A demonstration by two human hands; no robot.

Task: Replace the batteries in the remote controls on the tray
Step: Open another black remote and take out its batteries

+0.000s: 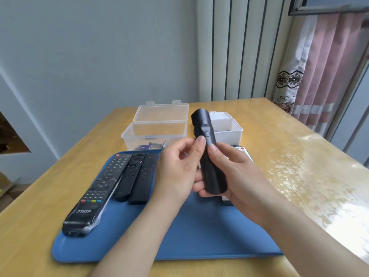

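Observation:
Above the blue tray [189, 236] I hold a black remote [209, 148] tilted upright, its back side facing me. My right hand [233, 176] grips its lower half, thumb laid across the back. My left hand [177, 168] holds it from the left, thumb tip pressed on the back near the cover. On the tray's left lie three black remotes: a long buttoned one in plastic wrap [97, 192] and two slimmer ones [129, 174] [143, 178]. A white remote [242, 150] peeks out behind my right hand.
An open clear plastic box [153, 132] behind the tray holds several batteries [151, 145]. A white box [227, 126] stands to its right. The wooden table [289, 156] ends near a wall, a radiator and a pink curtain [323, 72].

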